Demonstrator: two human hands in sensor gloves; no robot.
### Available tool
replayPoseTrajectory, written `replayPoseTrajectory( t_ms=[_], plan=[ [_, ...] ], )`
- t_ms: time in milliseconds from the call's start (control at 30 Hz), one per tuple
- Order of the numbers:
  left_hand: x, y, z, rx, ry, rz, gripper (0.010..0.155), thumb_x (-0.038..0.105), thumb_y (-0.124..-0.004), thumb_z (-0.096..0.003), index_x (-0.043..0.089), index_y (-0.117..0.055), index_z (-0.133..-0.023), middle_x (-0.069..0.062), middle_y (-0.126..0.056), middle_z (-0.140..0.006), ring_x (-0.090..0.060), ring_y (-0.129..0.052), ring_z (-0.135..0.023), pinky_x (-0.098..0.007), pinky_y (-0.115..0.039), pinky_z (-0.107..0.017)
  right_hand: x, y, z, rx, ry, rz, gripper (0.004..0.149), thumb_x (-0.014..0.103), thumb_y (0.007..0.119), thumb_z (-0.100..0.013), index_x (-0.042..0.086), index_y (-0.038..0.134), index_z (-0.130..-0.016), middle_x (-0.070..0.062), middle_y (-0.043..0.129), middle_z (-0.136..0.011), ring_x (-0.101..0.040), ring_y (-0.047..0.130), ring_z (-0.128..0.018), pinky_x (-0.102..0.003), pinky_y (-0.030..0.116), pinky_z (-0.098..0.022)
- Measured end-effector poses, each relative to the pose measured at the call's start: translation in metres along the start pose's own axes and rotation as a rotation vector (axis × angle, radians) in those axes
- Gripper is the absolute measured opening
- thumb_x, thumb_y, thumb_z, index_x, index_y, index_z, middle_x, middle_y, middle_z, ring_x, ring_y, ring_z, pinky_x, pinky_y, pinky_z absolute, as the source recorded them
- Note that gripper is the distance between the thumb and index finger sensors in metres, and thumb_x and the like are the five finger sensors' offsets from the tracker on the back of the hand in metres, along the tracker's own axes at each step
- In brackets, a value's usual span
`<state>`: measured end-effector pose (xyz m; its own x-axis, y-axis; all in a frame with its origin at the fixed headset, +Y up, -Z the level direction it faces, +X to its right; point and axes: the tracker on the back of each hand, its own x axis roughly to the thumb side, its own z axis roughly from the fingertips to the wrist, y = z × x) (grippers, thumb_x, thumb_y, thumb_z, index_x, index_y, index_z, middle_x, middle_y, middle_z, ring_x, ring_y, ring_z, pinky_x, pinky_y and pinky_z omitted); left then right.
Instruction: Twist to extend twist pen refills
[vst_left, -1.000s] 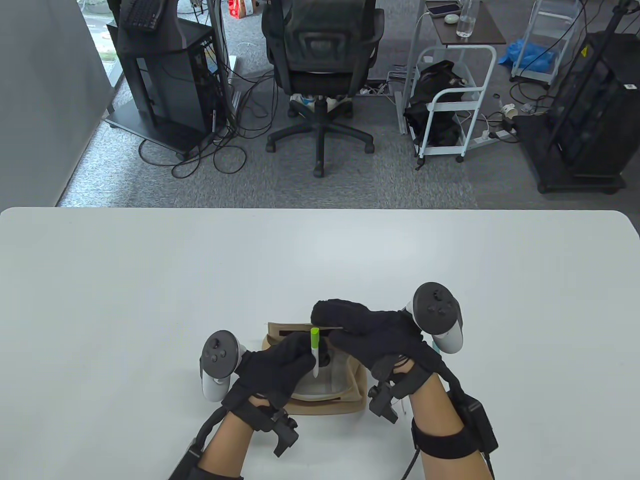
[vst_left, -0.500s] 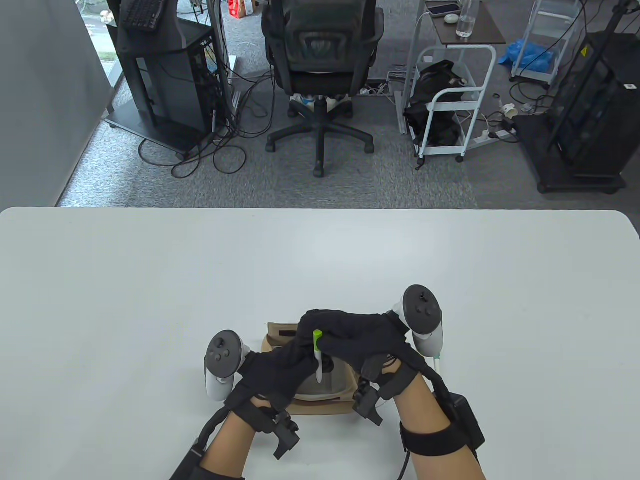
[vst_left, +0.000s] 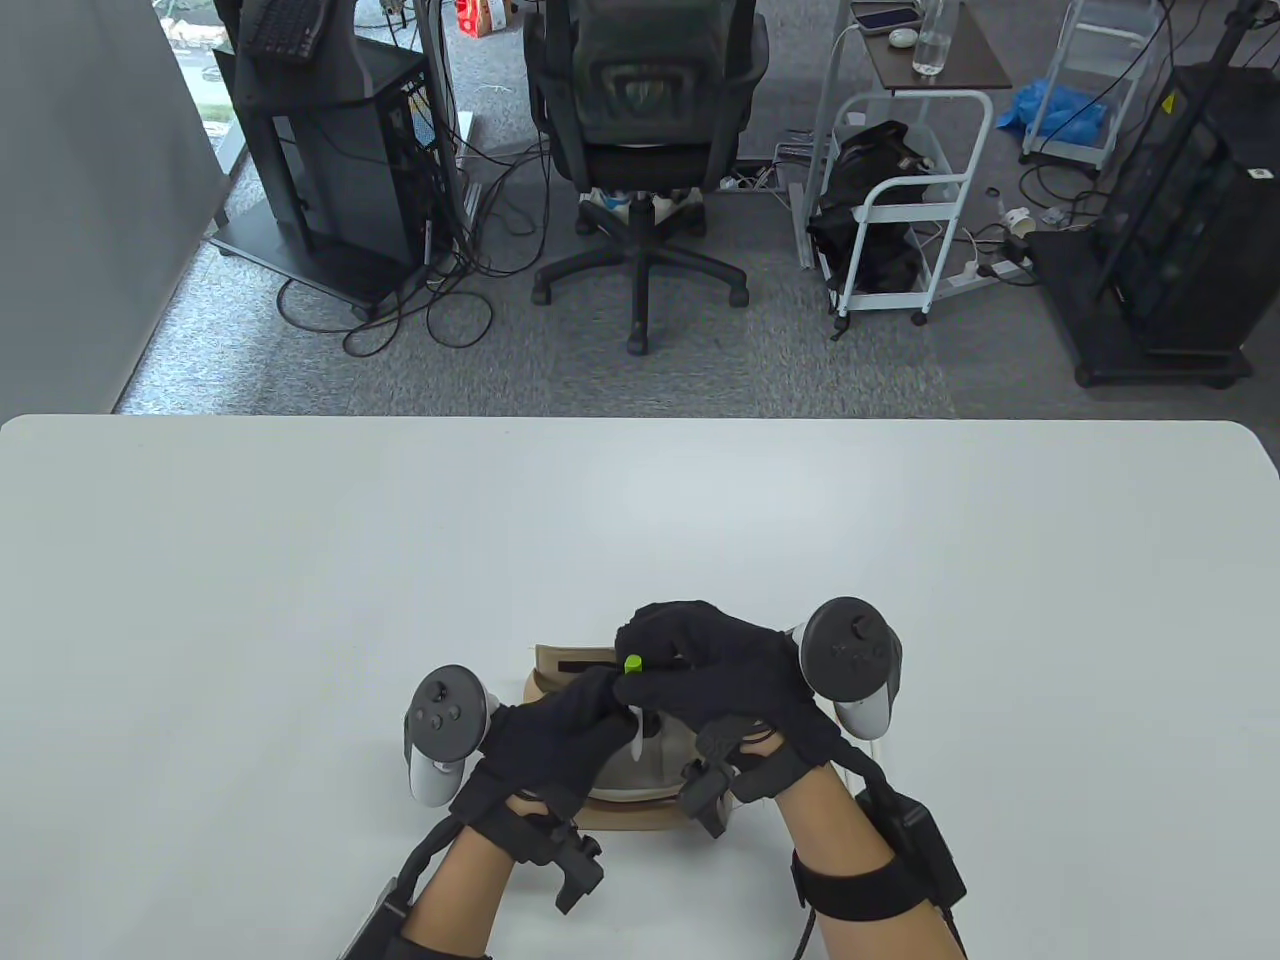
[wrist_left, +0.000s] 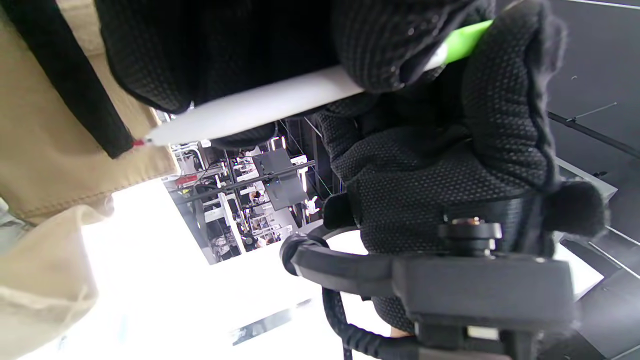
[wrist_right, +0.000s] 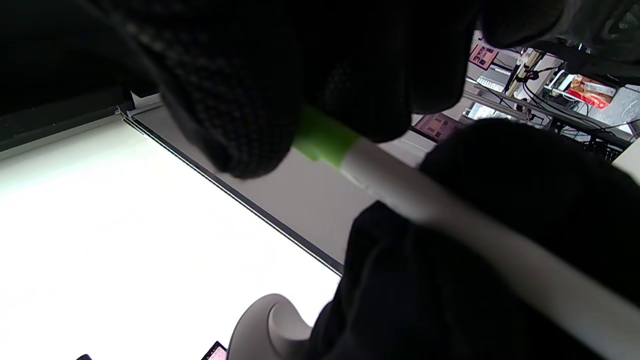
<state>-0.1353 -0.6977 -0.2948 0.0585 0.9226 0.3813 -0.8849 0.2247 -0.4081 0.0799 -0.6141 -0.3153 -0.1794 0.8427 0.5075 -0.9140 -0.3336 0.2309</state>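
Observation:
A twist pen (vst_left: 634, 700) with a white barrel and a green top end stands nearly upright above a tan pouch (vst_left: 560, 672). My left hand (vst_left: 560, 735) grips its white barrel (wrist_left: 260, 105). My right hand (vst_left: 700, 670) pinches the green top (wrist_right: 322, 140) between its fingertips. The pen's tip (wrist_left: 142, 142) shows a small red point near the pouch's fabric. In the right wrist view the pen runs from the green end down to the lower right.
The tan pouch lies on the white table (vst_left: 300, 560) near its front edge and holds a clear plastic pocket (vst_left: 655, 765). Another pen (vst_left: 875, 745) lies partly hidden under my right hand. An office chair (vst_left: 640, 150) and carts stand beyond the table.
My right hand moved left from the pouch onto the pen's green top and now covers most of it. My left hand kept the barrel nearly still.

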Motion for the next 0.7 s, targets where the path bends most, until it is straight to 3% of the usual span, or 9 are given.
replayPoseTrajectory(
  t_ms=[233,433,533,700],
  plan=[
    [0.005,0.005,0.001,0.041,-0.001,-0.030,0.050,0.034,-0.080,-0.0467,0.012,-0.080,-0.091,-0.016,-0.083,-0.090,-0.039,-0.095,-0.075,-0.058,-0.077,-0.058,0.008,-0.007,0.002,-0.063,-0.010,0.048,0.048,0.032,0.101,-0.035,0.006,0.093,-0.074,-0.016,0.101,-0.067,-0.040,0.085,-0.076,-0.068,0.063,-0.063],
    [0.016,0.033,0.014,0.106,-0.011,-0.225,0.058,0.038,-0.082,-0.0459,0.011,-0.075,-0.097,-0.019,-0.078,-0.096,-0.041,-0.092,-0.079,-0.059,-0.075,-0.059,0.016,-0.051,0.008,-0.187,0.059,0.199,0.048,0.031,0.101,-0.036,0.001,0.095,-0.073,-0.020,0.102,-0.063,-0.042,0.088,-0.071,-0.068,0.065,-0.060],
    [0.015,0.053,0.027,0.147,0.017,-0.341,0.060,0.038,-0.082,-0.0458,0.011,-0.074,-0.098,-0.020,-0.077,-0.097,-0.042,-0.091,-0.080,-0.060,-0.074,-0.059,0.010,-0.077,0.012,-0.256,0.165,0.378,0.048,0.030,0.101,-0.036,-0.001,0.096,-0.072,-0.021,0.103,-0.061,-0.043,0.089,-0.069,-0.068,0.066,-0.059],
    [0.003,0.077,0.049,0.223,0.064,-0.489,0.061,0.039,-0.083,-0.0455,0.011,-0.073,-0.098,-0.019,-0.076,-0.098,-0.042,-0.091,-0.080,-0.060,-0.074,-0.059,-0.024,-0.111,0.018,-0.303,0.479,0.722,0.048,0.029,0.100,-0.036,-0.004,0.097,-0.071,-0.024,0.103,-0.059,-0.045,0.090,-0.067,-0.070,0.066,-0.057]
  ],
)
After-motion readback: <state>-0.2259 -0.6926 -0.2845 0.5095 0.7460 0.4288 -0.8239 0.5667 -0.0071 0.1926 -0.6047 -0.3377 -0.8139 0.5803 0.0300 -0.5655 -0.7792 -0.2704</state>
